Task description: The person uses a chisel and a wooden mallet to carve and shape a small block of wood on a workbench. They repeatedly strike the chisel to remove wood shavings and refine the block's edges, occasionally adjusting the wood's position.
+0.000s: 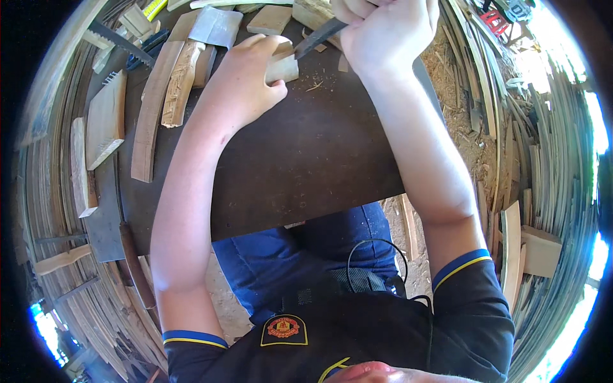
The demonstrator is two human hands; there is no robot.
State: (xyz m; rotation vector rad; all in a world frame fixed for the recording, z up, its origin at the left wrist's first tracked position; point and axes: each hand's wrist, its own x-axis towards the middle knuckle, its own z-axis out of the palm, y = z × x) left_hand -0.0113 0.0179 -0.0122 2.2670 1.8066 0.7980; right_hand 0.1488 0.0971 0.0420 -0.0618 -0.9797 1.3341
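Observation:
At the far side of the dark table (300,153), my left hand (249,73) is closed round a small pale wood block (284,69), pressing it near the tabletop. The block has a notch or step in its upper part. My right hand (389,38) is a closed fist on a tool with a flat, dark metal blade (319,38). The blade slants down to the left, and its tip meets or nearly meets the block. My fist hides the handle, so I cannot tell the tool's exact kind. Small shavings (314,85) lie beside the block.
Left of my left hand lie a long board (152,121), a rough-cut wood piece (182,86) and a grey folded sheet (216,27). A saw blade (121,41) is farther left. A flat wood block (270,20) sits behind. Stacked wood strips (562,159) line the right side.

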